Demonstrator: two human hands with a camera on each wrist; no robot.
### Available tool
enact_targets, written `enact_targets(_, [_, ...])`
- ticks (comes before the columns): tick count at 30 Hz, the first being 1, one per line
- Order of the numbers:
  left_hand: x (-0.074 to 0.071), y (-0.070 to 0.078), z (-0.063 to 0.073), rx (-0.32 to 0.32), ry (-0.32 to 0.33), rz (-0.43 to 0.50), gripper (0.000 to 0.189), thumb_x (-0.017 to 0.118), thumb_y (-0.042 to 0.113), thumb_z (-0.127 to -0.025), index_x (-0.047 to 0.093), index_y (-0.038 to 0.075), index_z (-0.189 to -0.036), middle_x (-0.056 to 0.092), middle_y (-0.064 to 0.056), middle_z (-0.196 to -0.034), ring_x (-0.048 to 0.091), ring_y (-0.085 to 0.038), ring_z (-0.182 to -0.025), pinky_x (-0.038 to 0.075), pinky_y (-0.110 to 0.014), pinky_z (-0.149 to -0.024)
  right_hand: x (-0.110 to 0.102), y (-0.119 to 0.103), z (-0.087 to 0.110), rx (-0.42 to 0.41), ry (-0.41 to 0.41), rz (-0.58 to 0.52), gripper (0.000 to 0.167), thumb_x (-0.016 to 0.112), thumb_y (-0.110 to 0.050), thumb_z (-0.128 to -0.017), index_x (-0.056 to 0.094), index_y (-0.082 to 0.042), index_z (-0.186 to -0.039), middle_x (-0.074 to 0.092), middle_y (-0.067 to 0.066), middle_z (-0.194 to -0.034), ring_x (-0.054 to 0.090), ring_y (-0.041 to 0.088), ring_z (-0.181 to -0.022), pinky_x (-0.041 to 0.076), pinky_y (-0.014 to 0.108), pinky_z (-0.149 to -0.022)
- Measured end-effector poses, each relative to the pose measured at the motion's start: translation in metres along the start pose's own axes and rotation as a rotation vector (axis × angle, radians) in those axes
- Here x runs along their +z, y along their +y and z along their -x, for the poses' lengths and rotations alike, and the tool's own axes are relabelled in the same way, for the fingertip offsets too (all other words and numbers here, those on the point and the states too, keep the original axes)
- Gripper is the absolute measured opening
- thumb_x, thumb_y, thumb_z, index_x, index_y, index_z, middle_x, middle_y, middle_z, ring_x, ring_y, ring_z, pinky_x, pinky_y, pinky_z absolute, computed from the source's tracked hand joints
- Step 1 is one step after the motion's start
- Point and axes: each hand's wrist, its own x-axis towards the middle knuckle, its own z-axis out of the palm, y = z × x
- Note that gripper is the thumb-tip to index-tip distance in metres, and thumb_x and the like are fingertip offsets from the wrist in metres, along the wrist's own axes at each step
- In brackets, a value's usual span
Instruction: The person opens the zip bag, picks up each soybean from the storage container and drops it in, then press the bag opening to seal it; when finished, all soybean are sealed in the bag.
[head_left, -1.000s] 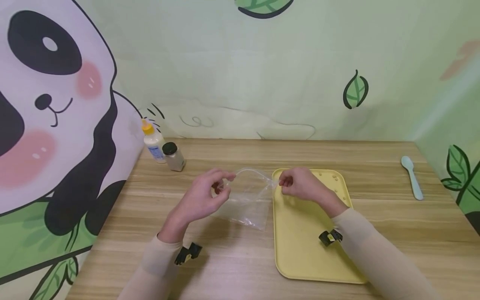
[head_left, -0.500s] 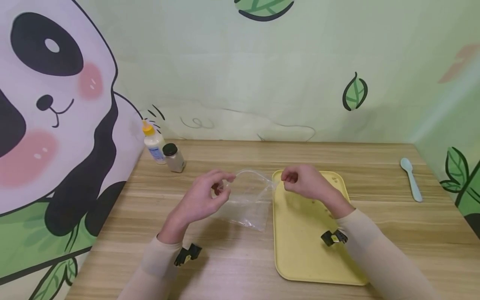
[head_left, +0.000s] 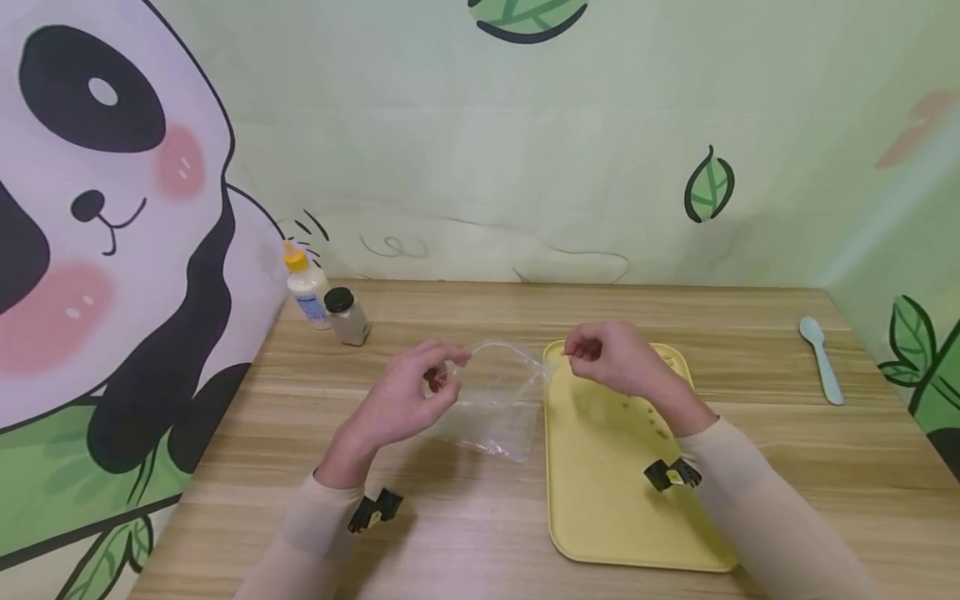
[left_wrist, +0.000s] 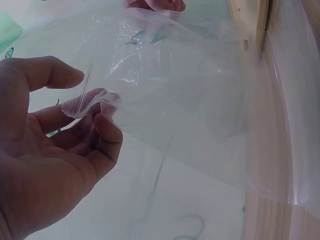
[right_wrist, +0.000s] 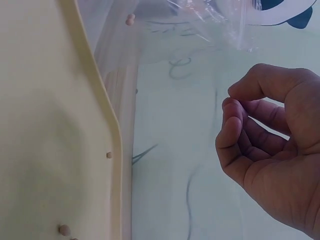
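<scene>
A clear plastic zip bag (head_left: pixel 495 429) hangs upright above the table, left of a yellow tray (head_left: pixel 600 500). My left hand (head_left: pixel 408 392) pinches its upper left corner; in the left wrist view the bag's ridged top edge (left_wrist: pixel 80 97) runs between the fingertips, one finger standing apart. My right hand (head_left: pixel 615 358) is over the tray's far left part, a little away from the bag's right corner. In the right wrist view, the fingers of that hand (right_wrist: pixel 275 150) are curled with tips together, and nothing shows between them. Small beige beads (head_left: pixel 656 425) lie on the tray.
A white glue bottle with a yellow cap (head_left: pixel 307 292) and a black-lidded jar (head_left: pixel 347 317) stand together at the back left. A pale blue spoon (head_left: pixel 822 362) lies at the right. The panda-printed wall (head_left: pixel 480 167) closes off the back.
My right hand has come away from the bag's right corner, moving slightly right and farther back, uncovering more beads on the tray. The left hand and the bag have stayed nearly still.
</scene>
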Motion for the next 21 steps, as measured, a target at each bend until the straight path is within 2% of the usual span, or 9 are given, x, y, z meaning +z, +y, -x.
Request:
enact_targets(11, [0.000,-0.001,0.000,-0.004,-0.001,-0.002,0.031,0.064,0.006,-0.086,0.067,0.004,-0.117,0.066,-0.008,-0.101,0.054,-0.010,-0.075,0.052,-0.025,-0.067,-0.009,-0.017,0.001,-0.058,0.058,-0.015,0.008,0.066,-0.007,-0.082,0.070,-0.010,-0.088,0.065,0.000,-0.078,0.057,0.014,-0.070,0.050,0.025,-0.062])
enact_targets(21, [0.000,-0.001,0.000,-0.004,0.000,-0.010,0.031,0.063,0.005,-0.086,0.067,0.004,-0.116,0.065,-0.003,-0.100,0.054,-0.010,-0.075,0.053,-0.027,-0.066,-0.010,-0.027,-0.002,-0.083,0.092,-0.007,0.007,0.067,-0.008,-0.082,0.071,-0.011,-0.088,0.066,-0.001,-0.079,0.058,0.013,-0.072,0.051,0.027,-0.066])
